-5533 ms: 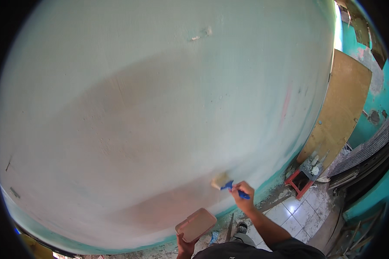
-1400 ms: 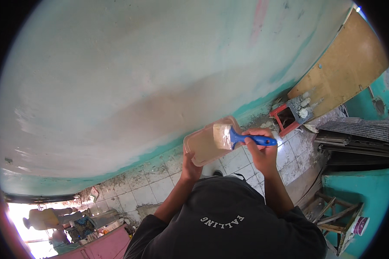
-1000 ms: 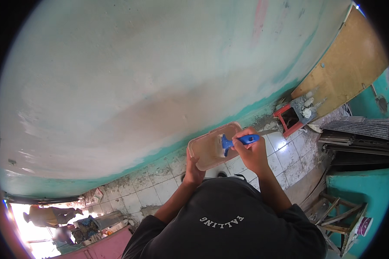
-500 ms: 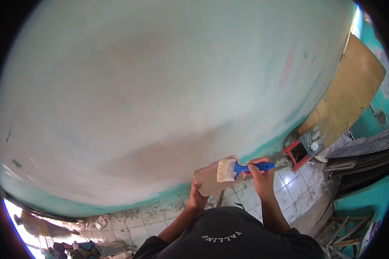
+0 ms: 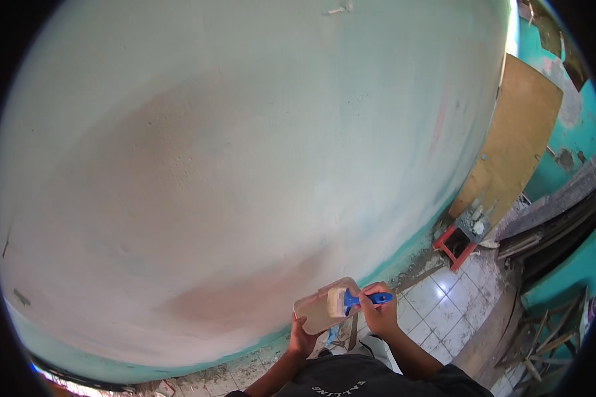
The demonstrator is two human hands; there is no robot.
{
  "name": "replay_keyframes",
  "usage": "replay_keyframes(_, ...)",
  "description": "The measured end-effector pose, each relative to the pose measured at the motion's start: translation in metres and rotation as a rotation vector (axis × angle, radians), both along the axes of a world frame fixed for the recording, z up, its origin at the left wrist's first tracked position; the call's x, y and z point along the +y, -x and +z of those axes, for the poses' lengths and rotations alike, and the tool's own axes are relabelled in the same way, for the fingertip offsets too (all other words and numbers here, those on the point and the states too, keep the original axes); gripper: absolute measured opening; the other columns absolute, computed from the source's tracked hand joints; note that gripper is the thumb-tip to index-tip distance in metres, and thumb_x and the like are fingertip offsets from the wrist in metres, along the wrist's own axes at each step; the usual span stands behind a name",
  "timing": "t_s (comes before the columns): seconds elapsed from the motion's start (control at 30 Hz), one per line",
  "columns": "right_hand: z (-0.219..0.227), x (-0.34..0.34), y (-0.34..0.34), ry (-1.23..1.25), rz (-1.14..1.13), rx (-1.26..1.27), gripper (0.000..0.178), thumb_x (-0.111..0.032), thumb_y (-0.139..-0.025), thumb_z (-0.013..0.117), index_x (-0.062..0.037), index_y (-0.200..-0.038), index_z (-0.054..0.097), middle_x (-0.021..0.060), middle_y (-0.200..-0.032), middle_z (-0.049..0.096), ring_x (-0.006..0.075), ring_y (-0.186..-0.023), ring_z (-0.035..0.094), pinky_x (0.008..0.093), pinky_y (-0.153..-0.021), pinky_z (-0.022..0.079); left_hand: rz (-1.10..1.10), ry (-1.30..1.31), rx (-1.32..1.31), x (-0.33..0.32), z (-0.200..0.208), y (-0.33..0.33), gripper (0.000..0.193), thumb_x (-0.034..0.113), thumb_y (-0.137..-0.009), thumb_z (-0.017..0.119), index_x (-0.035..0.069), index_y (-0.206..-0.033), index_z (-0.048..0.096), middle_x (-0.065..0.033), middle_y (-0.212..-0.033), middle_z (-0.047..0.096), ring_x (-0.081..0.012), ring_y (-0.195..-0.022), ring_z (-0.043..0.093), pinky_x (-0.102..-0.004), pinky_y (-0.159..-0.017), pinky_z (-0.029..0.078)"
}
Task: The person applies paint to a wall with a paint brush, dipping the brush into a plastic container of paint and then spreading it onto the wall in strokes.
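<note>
The left hand [image 5: 302, 337] grips the pink tray [image 5: 313, 312]; the right hand [image 5: 379, 311] is closed on the blue-handled brush [image 5: 349, 302] — over the tray at five o'clock, bristles toward nine — with the red stool [image 5: 467, 257] at two o'clock from it.

Both forearms [image 5: 412, 351] extend forward, fingers [image 5: 378, 288] apparently curled.

Pale lettering [image 5: 338, 388] on a dark shirt [image 5: 410, 382].
A single word in whitish block capitals is set in a curve across the cloth of the shirt worn by the person, close to the lower edge of the head view, its letters small and spaced apart.
</note>
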State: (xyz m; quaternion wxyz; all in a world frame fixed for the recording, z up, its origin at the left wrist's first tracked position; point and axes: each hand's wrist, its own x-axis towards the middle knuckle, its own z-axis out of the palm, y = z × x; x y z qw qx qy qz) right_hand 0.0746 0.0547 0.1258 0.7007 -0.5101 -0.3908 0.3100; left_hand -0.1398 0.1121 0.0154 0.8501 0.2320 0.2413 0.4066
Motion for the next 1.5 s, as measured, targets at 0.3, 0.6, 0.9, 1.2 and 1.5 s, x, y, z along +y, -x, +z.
replay_keyframes(0.3, 0.006, -0.009, 0.01, -0.075, -0.109, -0.317, 0.012, 0.006, -0.092, 0.065, 0.0008, -0.098, 0.056, 0.017, -0.102, 0.063, 0.0198, -0.089, 0.067, 0.0312, -0.076, 0.058, -0.04, -0.041, -0.021, 0.012, 0.014, 0.013, 0.065, 0.03, -0.092, 0.054, 0.018, -0.152, 0.032, -0.0134, -0.154, 0.043, -0.0358, -0.139, 0.047, -0.0596, -0.104, 0.048)
replay_keyframes(0.6, 0.016, -0.002, 0.013, -0.132, 0.026, -0.475, 0.018, 0.006, -0.09, 0.069, -0.0006, -0.104, 0.058, 0.0181, -0.106, 0.065, 0.0204, -0.095, 0.067, 0.0324, -0.083, 0.055, 0.04, -0.005, 0.048, 0.008, -0.012, 0.028, 0.073, 0.041, -0.092, 0.058, 0.016, -0.156, 0.035, -0.0127, -0.155, 0.045, -0.0357, -0.143, 0.045, -0.0633, -0.111, 0.042)
replay_keyframes(0.9, 0.018, 0.009, 0.015, -0.107, 0.034, -0.426, 0.015, 0.001, -0.091, 0.07, -0.0014, -0.102, 0.059, 0.0178, -0.1, 0.069, 0.0232, -0.086, 0.069, 0.0333, -0.076, 0.054, 0.064, -0.031, -0.038, 0.021, 0.025, 0.029, 0.063, 0.025, -0.095, 0.054, 0.015, -0.153, 0.032, -0.0129, -0.15, 0.044, -0.0308, -0.141, 0.044, -0.0517, -0.113, 0.043)
replay_keyframes(1.2, 0.003, -0.015, 0.021, -0.118, -0.02, -0.366, 0.018, 0.009, -0.093, 0.063, -0.0007, -0.106, 0.056, 0.0179, -0.11, 0.064, 0.0208, -0.094, 0.066, 0.0322, -0.081, 0.056, 0.103, -0.096, 0.022, 0.011, 0.028, 0.035, 0.061, 0.02, -0.094, 0.05, 0.013, -0.153, 0.031, -0.014, -0.15, 0.043, -0.0313, -0.142, 0.043, -0.0512, -0.115, 0.04)
replay_keyframes(1.5, -0.012, -0.02, 0.005, -0.018, -0.074, -0.266, 0.017, 0.007, -0.095, 0.063, -0.0016, -0.108, 0.057, 0.0183, -0.113, 0.065, 0.022, -0.097, 0.068, 0.034, -0.085, 0.058, 0.077, -0.053, 0.006, 0.014, 0.027, 0.031, 0.06, 0.021, -0.095, 0.05, 0.013, -0.152, 0.032, -0.014, -0.15, 0.043, -0.0307, -0.142, 0.043, -0.0512, -0.116, 0.039)
